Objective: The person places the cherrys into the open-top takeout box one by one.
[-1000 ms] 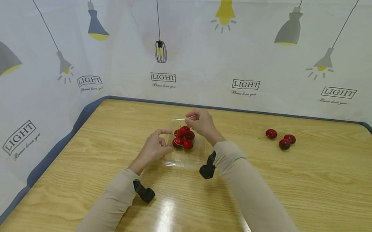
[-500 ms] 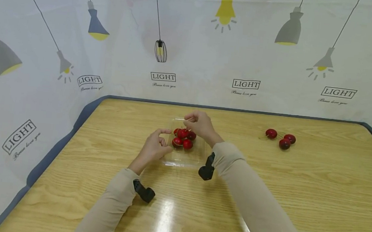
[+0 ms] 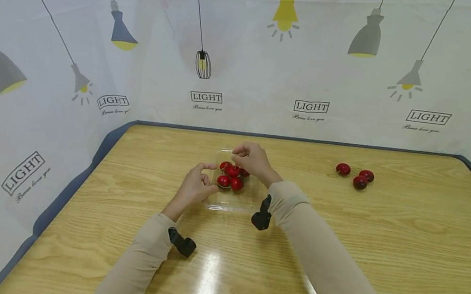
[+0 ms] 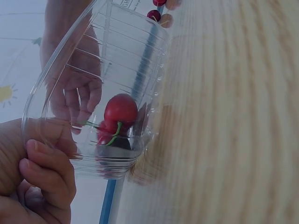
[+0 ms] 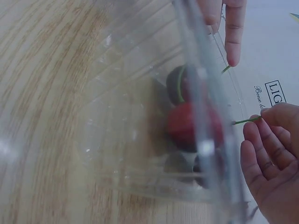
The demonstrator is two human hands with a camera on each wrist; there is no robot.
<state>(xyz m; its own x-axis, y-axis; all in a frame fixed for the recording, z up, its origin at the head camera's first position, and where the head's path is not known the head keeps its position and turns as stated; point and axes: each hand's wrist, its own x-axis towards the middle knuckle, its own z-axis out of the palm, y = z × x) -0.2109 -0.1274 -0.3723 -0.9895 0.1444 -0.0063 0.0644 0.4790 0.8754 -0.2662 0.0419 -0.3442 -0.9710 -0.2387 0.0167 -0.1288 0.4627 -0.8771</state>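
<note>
My left hand (image 3: 195,185) grips the left side of a transparent plastic container (image 3: 229,209), its fingers curled at the rim in the left wrist view. Several red cherries (image 3: 223,181) sit clustered inside, toward the container's far half. Over the far right part is my right hand (image 3: 255,159). Between its thumb and forefinger it pinches a thin green stem (image 5: 246,121), which leads down to a red cherry (image 5: 191,126) among the others. In the head view this hand partly hides a darker cherry (image 3: 245,172).
Three more cherries (image 3: 360,182) lie loose on the wooden table (image 3: 378,255), to the right of the container and near the back. Behind the table's far edge stands a white backdrop (image 3: 252,63) printed with lamps. Each wrist carries a small black camera (image 3: 260,219).
My right hand has come slightly nearer and lower. Under it the upper cherry has moved a little toward me and the darker one to the right. My left hand keeps its place.
</note>
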